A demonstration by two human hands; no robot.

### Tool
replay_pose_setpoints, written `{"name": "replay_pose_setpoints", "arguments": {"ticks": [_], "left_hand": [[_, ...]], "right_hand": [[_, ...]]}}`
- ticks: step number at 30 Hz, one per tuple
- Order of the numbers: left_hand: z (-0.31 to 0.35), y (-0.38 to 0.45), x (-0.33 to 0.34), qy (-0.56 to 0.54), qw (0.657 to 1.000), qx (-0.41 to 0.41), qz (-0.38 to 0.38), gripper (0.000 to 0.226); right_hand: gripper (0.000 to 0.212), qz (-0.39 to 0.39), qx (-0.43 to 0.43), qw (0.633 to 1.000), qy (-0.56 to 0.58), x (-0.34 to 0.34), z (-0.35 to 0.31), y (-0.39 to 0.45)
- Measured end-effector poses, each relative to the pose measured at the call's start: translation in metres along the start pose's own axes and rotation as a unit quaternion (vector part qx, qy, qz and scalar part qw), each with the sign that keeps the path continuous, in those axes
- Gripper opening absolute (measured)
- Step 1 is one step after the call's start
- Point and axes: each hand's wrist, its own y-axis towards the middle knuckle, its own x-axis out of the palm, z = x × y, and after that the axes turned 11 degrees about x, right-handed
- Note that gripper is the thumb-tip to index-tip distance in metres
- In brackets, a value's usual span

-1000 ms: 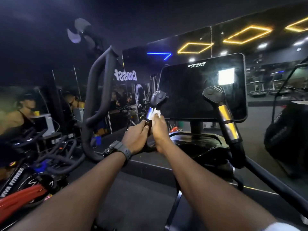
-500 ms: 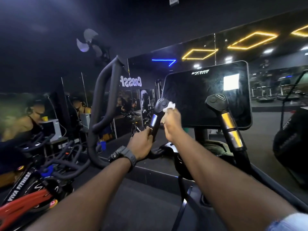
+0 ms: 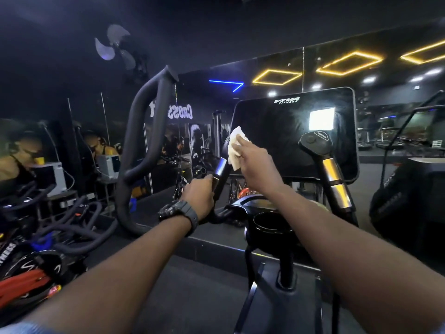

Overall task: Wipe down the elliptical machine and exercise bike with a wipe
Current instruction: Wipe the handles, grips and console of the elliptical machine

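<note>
The wipe [image 3: 234, 147] sits at the top of the elliptical's left handle [image 3: 220, 172], pinched in the right hand [image 3: 255, 156], against the lower left corner of the console [image 3: 289, 131]. The left hand [image 3: 198, 197] is curled round the same handle lower down, steadying it. The step in hand looks like wiping that handle's cap. Next, probably, comes the dark console face or the right handle [image 3: 331, 174], which calls for carrying the wipe across. The bike [image 3: 31, 268] at left waits untouched.

The console [image 3: 289, 136] stands ahead, between two grips: left grip [image 3: 220, 169] and right grip [image 3: 330, 169]. A cupholder [image 3: 269, 225] sits below it. Left of these rises a curved handlebar [image 3: 144, 141]; bikes [image 3: 36, 237] lie far left.
</note>
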Motion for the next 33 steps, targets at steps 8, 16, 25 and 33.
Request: {"name": "replay_pose_setpoints", "arguments": {"ticks": [8, 16, 25, 33], "left_hand": [[-0.009, -0.001, 0.003, -0.067, 0.997, 0.008, 0.036, 0.025], [-0.017, 0.011, 0.012, -0.096, 0.978, 0.163, 0.084, 0.071], [-0.041, 0.02, 0.028, -0.11, 0.953, 0.261, 0.103, 0.076], [-0.064, 0.018, 0.02, -0.147, 0.934, 0.323, 0.049, 0.072]], "right_hand": [[0.024, 0.121, 0.154, 0.979, 0.061, -0.042, 0.002, -0.025], [0.028, 0.082, 0.134, 0.985, -0.07, -0.061, -0.022, -0.043], [0.022, 0.114, 0.206, 0.958, -0.161, -0.051, -0.087, -0.072], [0.032, 0.091, 0.243, 0.934, -0.245, -0.041, -0.144, -0.094]]}}
